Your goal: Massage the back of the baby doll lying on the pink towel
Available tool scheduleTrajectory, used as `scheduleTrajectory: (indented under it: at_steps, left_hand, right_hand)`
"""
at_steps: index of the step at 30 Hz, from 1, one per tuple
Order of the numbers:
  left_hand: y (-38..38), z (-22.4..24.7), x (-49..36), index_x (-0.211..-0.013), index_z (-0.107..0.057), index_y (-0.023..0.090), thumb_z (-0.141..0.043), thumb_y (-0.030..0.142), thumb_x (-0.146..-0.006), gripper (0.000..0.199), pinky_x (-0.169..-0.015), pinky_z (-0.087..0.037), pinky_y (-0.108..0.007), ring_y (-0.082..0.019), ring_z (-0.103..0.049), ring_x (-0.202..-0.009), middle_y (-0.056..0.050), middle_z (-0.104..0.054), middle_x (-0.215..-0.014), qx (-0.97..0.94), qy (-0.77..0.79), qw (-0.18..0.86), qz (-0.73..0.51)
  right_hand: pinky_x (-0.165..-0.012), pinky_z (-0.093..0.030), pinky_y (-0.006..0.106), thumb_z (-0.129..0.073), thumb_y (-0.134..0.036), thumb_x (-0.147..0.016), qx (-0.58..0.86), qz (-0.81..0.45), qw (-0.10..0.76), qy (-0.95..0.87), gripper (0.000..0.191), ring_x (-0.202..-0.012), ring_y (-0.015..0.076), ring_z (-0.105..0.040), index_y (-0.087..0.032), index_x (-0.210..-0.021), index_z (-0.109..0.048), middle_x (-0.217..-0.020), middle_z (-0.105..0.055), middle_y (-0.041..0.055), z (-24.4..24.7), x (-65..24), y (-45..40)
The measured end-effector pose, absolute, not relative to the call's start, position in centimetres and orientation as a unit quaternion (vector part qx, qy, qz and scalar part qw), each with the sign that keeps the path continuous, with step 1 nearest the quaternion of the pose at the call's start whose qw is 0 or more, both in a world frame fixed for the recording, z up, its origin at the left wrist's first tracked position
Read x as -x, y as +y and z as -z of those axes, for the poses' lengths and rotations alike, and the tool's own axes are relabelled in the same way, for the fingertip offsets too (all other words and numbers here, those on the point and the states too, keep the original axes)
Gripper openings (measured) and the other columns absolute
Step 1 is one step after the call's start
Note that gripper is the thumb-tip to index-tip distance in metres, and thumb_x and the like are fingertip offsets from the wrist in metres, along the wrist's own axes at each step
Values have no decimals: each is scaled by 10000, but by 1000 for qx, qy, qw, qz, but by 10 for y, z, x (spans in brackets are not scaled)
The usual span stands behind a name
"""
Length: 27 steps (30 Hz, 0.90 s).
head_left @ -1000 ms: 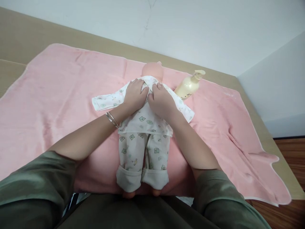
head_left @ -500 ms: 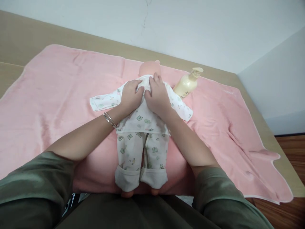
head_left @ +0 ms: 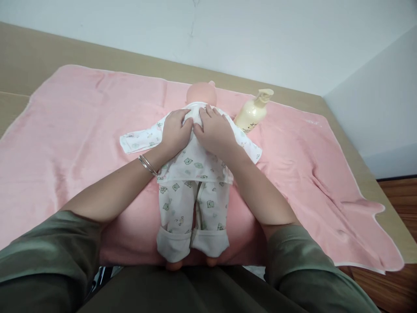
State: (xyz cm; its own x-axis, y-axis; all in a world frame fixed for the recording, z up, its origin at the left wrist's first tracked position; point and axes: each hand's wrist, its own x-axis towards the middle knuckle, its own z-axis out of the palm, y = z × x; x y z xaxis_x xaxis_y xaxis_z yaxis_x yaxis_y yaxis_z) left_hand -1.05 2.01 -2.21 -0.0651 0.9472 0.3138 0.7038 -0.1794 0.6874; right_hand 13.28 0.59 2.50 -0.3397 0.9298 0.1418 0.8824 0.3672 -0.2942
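A baby doll lies face down on a pink blanket, its head toward the wall and its feet toward me. It wears a white printed shirt and matching trousers with turned-up cuffs. My left hand rests on the left side of the upper back, fingers laid over the cloth. On the right side of the back lies my right hand, fingers spread toward the neck. The thumbs are close together over the spine. Neither hand grips anything. Both doll sleeves stretch out sideways.
A cream pump bottle lies tilted on the blanket, just right of the doll's shoulder. The wooden tabletop shows behind the blanket, up to a white wall. Brown wooden flooring is at the right.
My right hand has slid slightly down and its fingers have drawn back from the doll's neck. My left hand stays on the back. The whole view has shifted a little.
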Motion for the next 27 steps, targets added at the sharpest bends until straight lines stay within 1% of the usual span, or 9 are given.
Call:
scheduleTrajectory:
  at_steps: [2,4,7,11,15,18,22,24,27]
  left_hand:
    - [20,22,10,-1309,-704,207,-417,289,-936,477,-1206,-484,-439,-273,-642,-1322,-91,-727,-1401,-665,620,163,-383]
    - [19,20,10,-1306,-704,218,-414,293,-938,474,-1205,-483,-441,-269,-642,-1320,-85,-727,-1399,-665,619,167,-383]
    - [18,19,10,-1305,-703,205,-410,293,-937,478,-1201,-481,-439,-274,-639,-1317,-96,-726,-1394,-667,619,169,-380]
    - [18,19,11,-1303,-695,202,-398,292,-939,479,-1193,-484,-425,-273,-634,-1310,-96,-725,-1387,-671,621,167,-368]
    - [16,19,10,-1304,-691,205,-404,298,-934,477,-1186,-489,-432,-271,-639,-1297,-91,-731,-1377,-666,622,168,-377]
    - [15,18,10,-1311,-694,186,-416,305,-929,487,-1197,-483,-425,-265,-646,-1291,-100,-735,-1374,-664,619,177,-380]
    - [19,21,11,-1292,-694,200,-402,293,-940,467,-1189,-488,-426,-259,-646,-1284,-97,-736,-1367,-670,611,168,-387]
    - [20,21,10,-1277,-689,205,-376,281,-959,453,-1183,-487,-446,-270,-640,-1283,-109,-733,-1356,-684,605,152,-379]
    - [9,14,4,-1345,-636,200,-360,304,-999,455,-1209,-445,-515,-315,-589,-1350,-161,-693,-1379,-741,579,131,-314]
  right_hand:
    - [-1274,-377,632,-441,-309,-1035,541,-94,164,-820,488,-1554,391,-426,-101,-1461,-554,-1656,-476,196,-29,-138,5]
    - [-1274,-396,607,-456,-294,-1022,539,-95,190,-815,480,-1573,378,-404,-123,-1458,-557,-1667,-462,180,-32,-142,4]
    - [-1322,-312,621,-453,-283,-1018,544,-82,199,-811,536,-1633,384,-294,-104,-1522,-494,-1715,-381,187,-26,-140,5]
    - [-1304,-236,729,-438,-292,-1024,558,-80,172,-808,548,-1644,430,-237,-96,-1534,-485,-1719,-367,208,-14,-133,6]
    - [-1333,-158,726,-423,-247,-1013,543,-48,203,-814,450,-1661,389,-216,-174,-1425,-589,-1708,-413,133,-26,-136,2]
    - [-1352,-121,702,-408,-215,-1005,530,-31,227,-816,450,-1670,356,-209,-206,-1414,-596,-1716,-410,98,-32,-138,1]
    - [-1319,-234,708,-420,-235,-1017,535,-61,189,-821,474,-1627,378,-313,-148,-1456,-577,-1702,-424,165,-20,-132,4]
    - [-1304,-298,682,-420,-219,-1016,533,-73,169,-826,478,-1600,383,-369,-112,-1452,-584,-1681,-449,189,-21,-129,2]
    - [-1324,-320,639,-394,-198,-1015,511,-66,179,-838,486,-1591,345,-406,-117,-1445,-604,-1665,-484,151,-43,-131,-10]
